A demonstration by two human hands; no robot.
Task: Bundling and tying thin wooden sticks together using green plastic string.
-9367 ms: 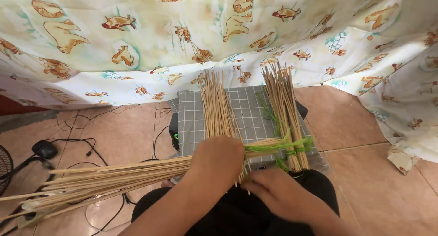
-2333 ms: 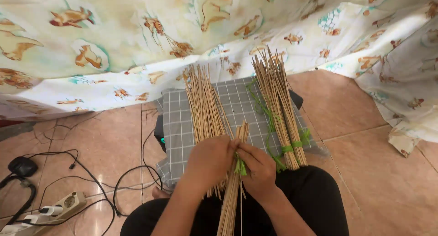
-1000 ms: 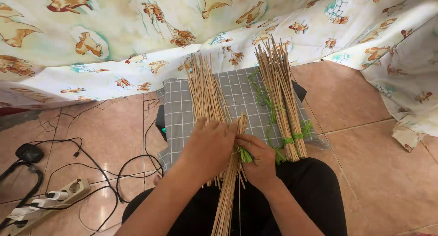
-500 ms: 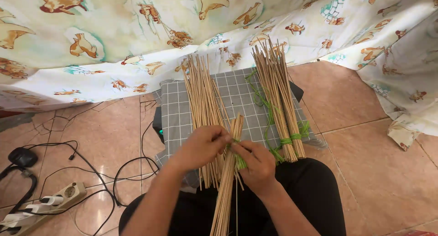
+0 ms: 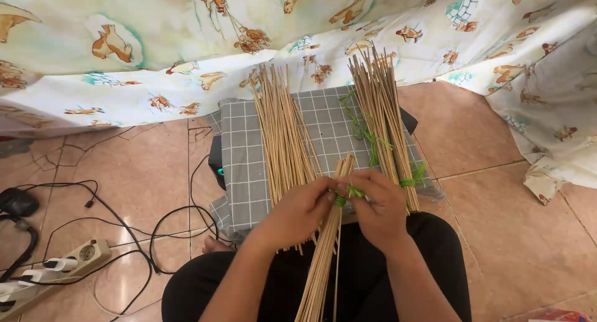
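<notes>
A thin bundle of tan sticks point(image 5: 324, 260) runs from my lap up to the grey checked cloth point(image 5: 239, 166). My left hand point(image 5: 298, 211) and my right hand point(image 5: 378, 204) meet at its upper part, both pinching a green tie point(image 5: 348, 193) wrapped round it. A loose fan of sticks point(image 5: 283, 132) lies on the cloth just left of my hands. A tied bundle of sticks point(image 5: 382, 116) with green bands lies to the right, touching my right hand's far side.
A patterned sheet point(image 5: 186, 42) hangs behind the cloth-covered stand and down the right side. Black cables point(image 5: 124, 228) and a white power strip point(image 5: 56, 266) lie on the tiled floor at left. My black-clad legs point(image 5: 435, 260) fill the bottom.
My hands have moved slightly and now pinch the green tie between them at the thin bundle's upper part; earlier the left hand lay flatter over the sticks. The view has shifted a little.
</notes>
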